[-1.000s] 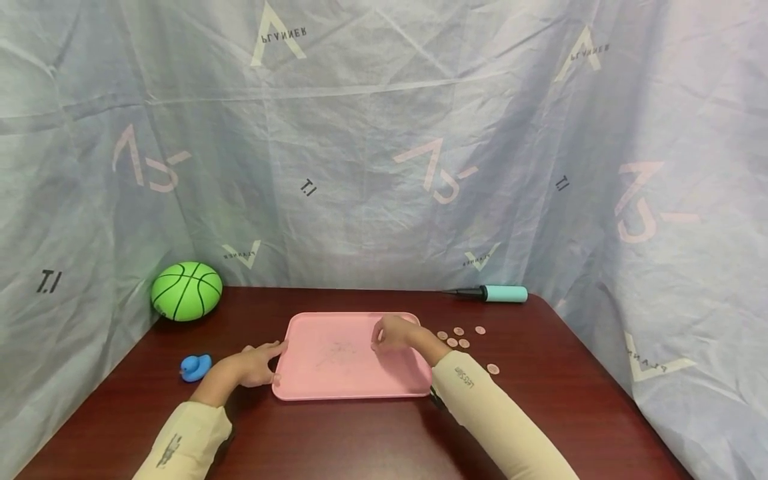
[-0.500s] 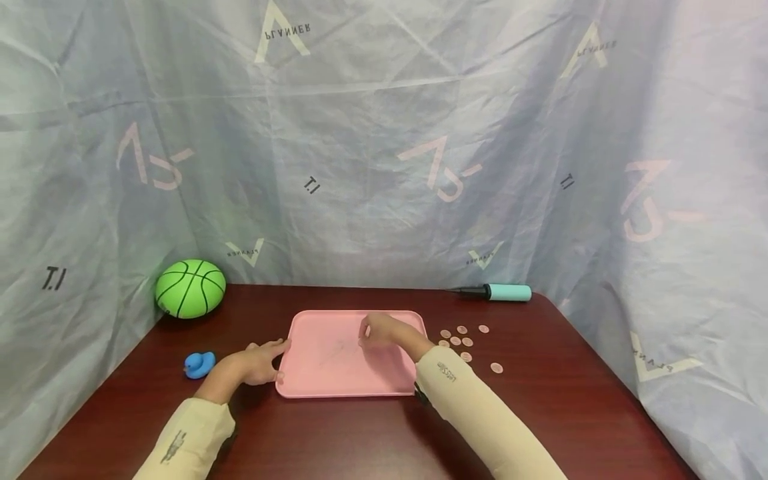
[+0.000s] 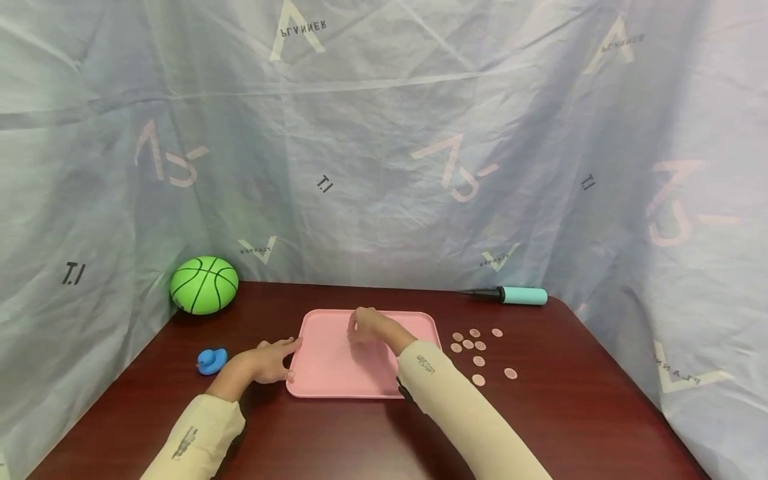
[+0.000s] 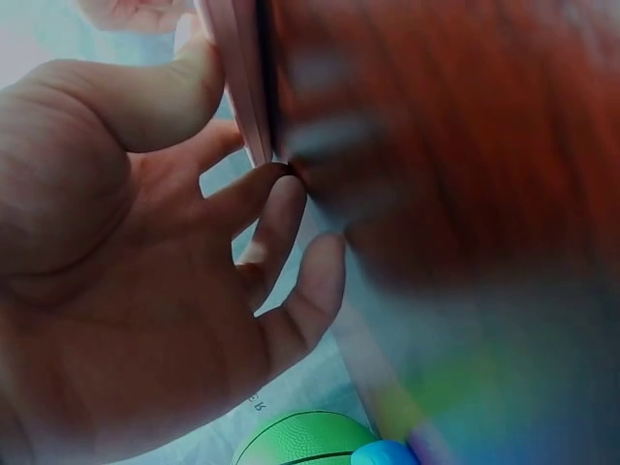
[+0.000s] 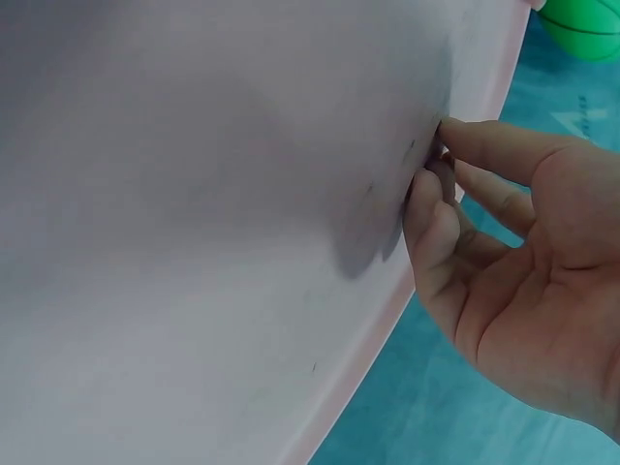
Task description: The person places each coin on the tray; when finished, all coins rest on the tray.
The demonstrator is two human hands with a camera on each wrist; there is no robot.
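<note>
A pink tray point(image 3: 372, 393) lies on the table. At its left edge is my left hand point(image 3: 271, 360), thumb and forefinger spread along the rim; in the left wrist view the other fingers point(image 4: 320, 281) bend loosely beside the tray's outer wall. Over the tray, left of its middle, my right hand point(image 3: 371, 328) points down with bent fingers. In the right wrist view the fingertips point(image 5: 426, 189) come together right at the tray's surface; I cannot tell whether something small sits between them. Faint dark marks show on the tray near these fingertips.
Several small pale discs point(image 3: 468, 344), like coins, are scattered right of the tray. A blue toy duck point(image 3: 213, 361) sits to the left, with a green ball point(image 3: 204, 285) farther back. A turquoise-and-black hand pump point(image 3: 523, 296) lies at the back right. Printed cloth point(image 3: 384, 200) hangs behind the table.
My right hand has slid left across the tray, and its sleeve now uncovers more of the pale discs. The left hand stays at the tray's rim. The head view has turned slightly left.
</note>
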